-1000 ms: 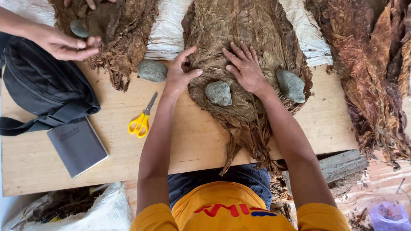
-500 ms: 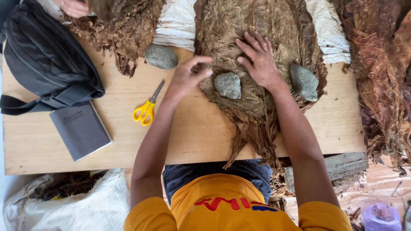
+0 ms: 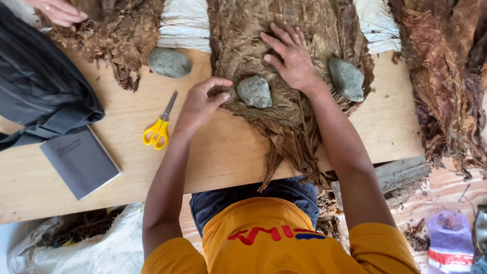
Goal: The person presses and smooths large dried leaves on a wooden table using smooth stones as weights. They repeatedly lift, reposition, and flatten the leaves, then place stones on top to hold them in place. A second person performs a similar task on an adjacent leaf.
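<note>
A stack of dried brown leaves lies across a wooden board and hangs over its near edge. My right hand rests flat on the leaves, fingers spread. My left hand pinches the left edge of the leaf stack between thumb and fingers. A grey stone sits on the leaves between my hands. Another grey stone weighs down the stack's right side.
A third stone and yellow-handled scissors lie left of the stack. A grey notebook and black bag are at the far left. Another person's hand touches a second leaf pile. More leaves hang at right.
My left hand has come off the flat leaves, drawn back toward the stack's left edge and closed into a pinch. The right hand stays pressed on the leaves.
</note>
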